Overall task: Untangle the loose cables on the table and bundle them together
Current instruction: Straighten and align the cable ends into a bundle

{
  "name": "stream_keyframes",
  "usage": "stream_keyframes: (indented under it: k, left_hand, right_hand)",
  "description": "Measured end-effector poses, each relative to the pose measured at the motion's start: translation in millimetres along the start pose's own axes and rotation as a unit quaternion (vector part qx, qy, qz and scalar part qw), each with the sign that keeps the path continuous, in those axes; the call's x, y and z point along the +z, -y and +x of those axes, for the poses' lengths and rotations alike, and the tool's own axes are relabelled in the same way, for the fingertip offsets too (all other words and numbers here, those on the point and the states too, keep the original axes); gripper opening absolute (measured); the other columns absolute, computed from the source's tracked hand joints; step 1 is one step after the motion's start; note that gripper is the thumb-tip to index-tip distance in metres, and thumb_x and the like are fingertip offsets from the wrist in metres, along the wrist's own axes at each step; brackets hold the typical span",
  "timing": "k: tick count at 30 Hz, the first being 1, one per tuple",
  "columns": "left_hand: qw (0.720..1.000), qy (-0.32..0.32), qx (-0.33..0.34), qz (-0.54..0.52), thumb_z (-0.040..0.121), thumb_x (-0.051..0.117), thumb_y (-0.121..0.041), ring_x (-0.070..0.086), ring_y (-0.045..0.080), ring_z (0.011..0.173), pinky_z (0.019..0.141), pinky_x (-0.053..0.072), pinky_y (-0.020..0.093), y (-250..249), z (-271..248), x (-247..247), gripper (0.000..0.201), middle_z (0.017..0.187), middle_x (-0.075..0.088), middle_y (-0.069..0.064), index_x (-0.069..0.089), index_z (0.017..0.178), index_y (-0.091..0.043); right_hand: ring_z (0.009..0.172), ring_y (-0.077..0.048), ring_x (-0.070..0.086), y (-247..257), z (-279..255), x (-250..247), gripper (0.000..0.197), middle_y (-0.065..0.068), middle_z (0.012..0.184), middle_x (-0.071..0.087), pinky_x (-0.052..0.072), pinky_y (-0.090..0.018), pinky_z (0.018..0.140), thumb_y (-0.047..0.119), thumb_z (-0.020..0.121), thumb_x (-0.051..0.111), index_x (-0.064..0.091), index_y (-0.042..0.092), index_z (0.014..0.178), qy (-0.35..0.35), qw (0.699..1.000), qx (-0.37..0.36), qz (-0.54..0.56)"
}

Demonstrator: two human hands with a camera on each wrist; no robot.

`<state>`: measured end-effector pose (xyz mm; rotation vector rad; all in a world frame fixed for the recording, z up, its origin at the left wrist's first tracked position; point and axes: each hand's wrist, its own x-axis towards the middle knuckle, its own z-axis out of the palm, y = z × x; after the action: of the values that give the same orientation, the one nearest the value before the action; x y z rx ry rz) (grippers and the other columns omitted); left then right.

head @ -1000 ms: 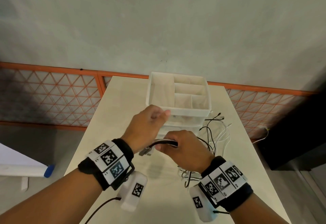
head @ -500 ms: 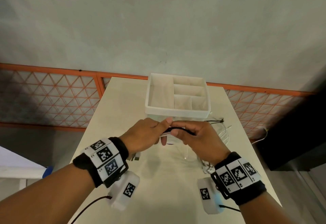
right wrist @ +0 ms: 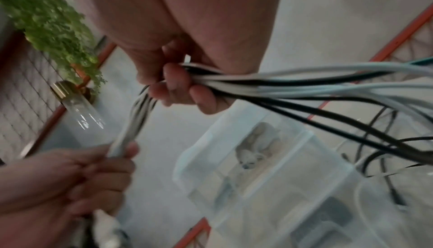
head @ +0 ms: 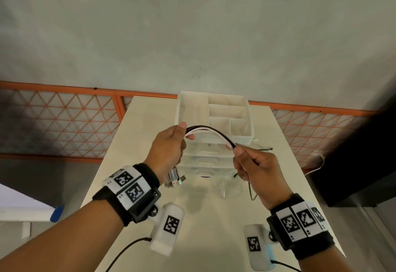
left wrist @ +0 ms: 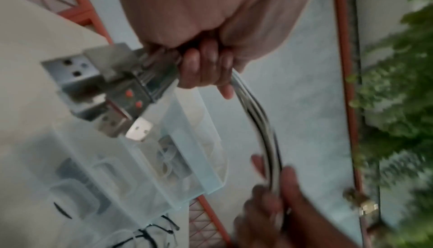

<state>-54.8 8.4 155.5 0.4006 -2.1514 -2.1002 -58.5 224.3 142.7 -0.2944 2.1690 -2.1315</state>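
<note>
Since the earlier frames the two hands have drawn apart and risen, so the cables (head: 211, 132) that were bunched between touching fingers now stretch in a shallow arch between them. The left hand (head: 169, 150) is clenched around one end of the black and white bundle, thumb on top, with the metal USB plugs (head: 174, 178) hanging out below the fist; the right hand (head: 256, 167) pinches the other end between thumb and curled fingers, and the remaining lengths trail down from it toward the right edge of the desk (head: 137, 143). The held span hangs in the air in front of the white drawer organiser (head: 214, 119), which stands at the far edge near the middle. More loose ends (head: 264, 149) lie on the desk right of the organiser, close to the right edge. The near half of the desk under the wrists is bare surface, and the left strip beside the organiser is open as well. Both wrists wear black bands with square black-and-white coded markers (head: 130, 188); no readable words or brand names show anywhere
</note>
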Motion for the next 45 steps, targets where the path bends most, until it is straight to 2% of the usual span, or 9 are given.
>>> stream_keyframes:
  k: [5, 7, 8, 9, 15, 22, 30, 40, 45]
  left_hand:
    - [0.987, 0.081, 0.024, 0.138, 0.072, 0.027, -0.094, 0.061, 0.03, 0.09, 0.075, 0.047, 0.043, -7, -19, 17, 0.085, 0.091, 0.063, 0.01, 0.056, 0.111, -0.023]
    - [0.982, 0.142, 0.025, 0.118, 0.068, 0.04, -0.094, 0.04, 0.028, 0.109, 0.08, 0.052, 0.046, -15, -25, 25, 0.086, 0.094, 0.064, 0.01, 0.054, 0.11, -0.02]
    - [0.982, 0.165, 0.03, 0.09, 0.07, 0.048, -0.089, 0.039, -0.003, 0.087, 0.076, 0.051, 0.04, -17, -26, 29, 0.078, 0.077, 0.066, 0.006, 0.058, 0.104, -0.019]
    - [0.982, 0.177, 0.023, 0.058, 0.073, 0.054, -0.083, 0.069, 0.02, 0.077, 0.074, 0.051, 0.036, -19, -26, 31, 0.068, 0.07, 0.068, 0.0, 0.061, 0.093, -0.018]
    - [0.99, 0.135, -0.006, 0.036, 0.087, 0.05, -0.068, 0.044, 0.02, 0.058, 0.068, 0.036, 0.035, -14, -16, 17, 0.055, 0.057, 0.045, 0.004, 0.055, 0.065, -0.017]
    - [0.964, 0.234, 0.032, 0.123, 0.101, 0.045, -0.046, 0.063, 0.014, 0.065, 0.075, 0.05, 0.028, -18, -23, 6, 0.054, 0.059, 0.055, 0.0, 0.061, 0.054, -0.025]
    - [0.957, 0.27, 0.013, 0.109, 0.096, 0.061, -0.025, 0.054, 0.015, 0.053, 0.084, 0.055, 0.056, -17, -26, 2, 0.036, 0.056, 0.053, -0.002, 0.062, 0.06, -0.023]
    - [0.965, 0.23, 0.067, 0.102, 0.096, 0.061, -0.025, 0.044, 0.009, 0.04, 0.059, 0.057, 0.038, -18, -24, 11, 0.03, 0.049, 0.048, -0.003, 0.067, 0.077, -0.004]
    - [0.987, 0.146, 0.062, 0.02, 0.092, 0.057, -0.05, 0.039, 0.016, 0.04, 0.046, 0.045, 0.027, -26, -20, 11, 0.048, 0.048, 0.039, 0.001, 0.06, 0.066, -0.009]
  right_hand:
    - [0.056, -0.006, 0.049, 16, -4, 35, 0.032, 0.011, 0.071, 0.067, 0.042, -0.02, 0.057, 0.032, 0.093, 0.062, 0.073, 0.022, 0.121, -0.047, 0.994, -0.099, -0.02]
    - [0.067, -0.004, 0.064, 18, -8, 51, 0.023, 0.009, 0.085, 0.076, 0.05, -0.018, 0.063, 0.015, 0.098, 0.062, 0.076, 0.025, 0.113, -0.053, 0.986, -0.144, -0.069]
    - [0.073, -0.004, 0.068, 16, -11, 58, 0.025, 0.006, 0.089, 0.077, 0.052, -0.018, 0.065, 0.005, 0.098, 0.061, 0.078, 0.021, 0.107, -0.056, 0.978, -0.169, -0.104]
    - [0.075, -0.005, 0.069, 14, -13, 63, 0.027, 0.004, 0.089, 0.076, 0.053, -0.018, 0.065, -0.002, 0.096, 0.059, 0.078, 0.016, 0.102, -0.049, 0.972, -0.186, -0.132]
    - [0.075, -0.016, 0.067, 21, -20, 52, 0.024, 0.003, 0.084, 0.072, 0.055, -0.029, 0.069, 0.02, 0.093, 0.057, 0.077, 0.018, 0.104, 0.035, 0.96, -0.195, -0.198]
    - [0.1, 0.0, 0.064, 64, 11, 47, 0.053, 0.009, 0.114, 0.071, 0.044, -0.003, 0.08, -0.011, 0.08, 0.058, 0.074, 0.022, 0.118, 0.038, 0.936, -0.226, -0.266]
    - [0.085, -0.003, 0.067, 69, 13, 45, 0.04, 0.015, 0.085, 0.072, 0.051, -0.013, 0.078, -0.003, 0.078, 0.063, 0.079, 0.02, 0.106, 0.093, 0.93, -0.197, -0.295]
    - [0.061, -0.012, 0.07, 67, 18, 45, 0.026, 0.004, 0.065, 0.075, 0.06, -0.03, 0.061, -0.001, 0.072, 0.067, 0.081, 0.021, 0.08, -0.03, 0.977, -0.107, -0.182]
    - [0.09, -0.019, 0.069, 33, 14, 45, 0.035, -0.002, 0.097, 0.069, 0.056, -0.034, 0.084, 0.003, 0.084, 0.07, 0.061, 0.017, 0.115, 0.207, 0.977, -0.041, -0.012]
